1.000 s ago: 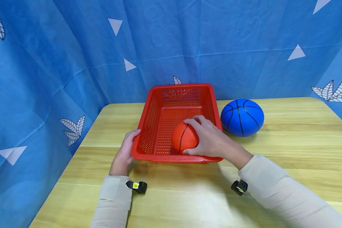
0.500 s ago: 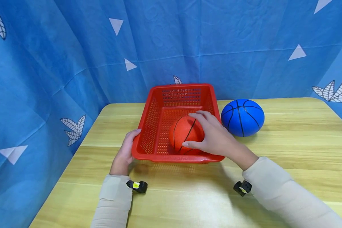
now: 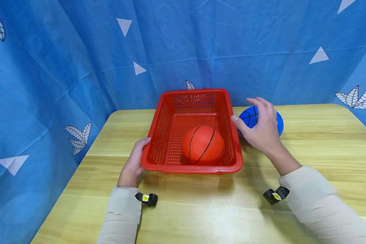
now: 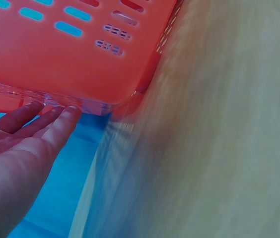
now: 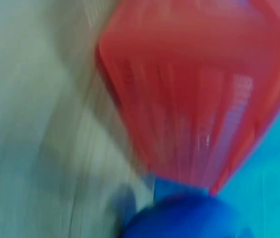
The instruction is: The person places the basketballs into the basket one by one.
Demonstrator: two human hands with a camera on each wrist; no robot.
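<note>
In the head view, a red perforated plastic basket (image 3: pixel 155 125) stands on the table, with an orange-red toy basketball (image 3: pixel 202 145) lying in its near right part. My left hand (image 3: pixel 134 162) holds the basket's left rim, thumb on top; in the left wrist view its fingers (image 4: pixel 60 124) reach under the rim. Over a blue toy basketball (image 3: pixel 247 117), just right of the basket, my right hand (image 3: pixel 263 130) is spread, fingers apart, and hides much of the ball. Whether it touches the blue ball I cannot tell. The right wrist view is blurred.
The pale wooden table (image 3: pixel 317 145) extends to the right of the blue ball and in front of the basket. A blue curtain (image 3: pixel 177 40) with white triangles and leaf prints hangs behind the table and along its left side.
My right hand has let go of the orange-red basketball and moved right, out of the basket, to the blue ball. The orange-red ball has shifted slightly right. My left hand stays on the rim.
</note>
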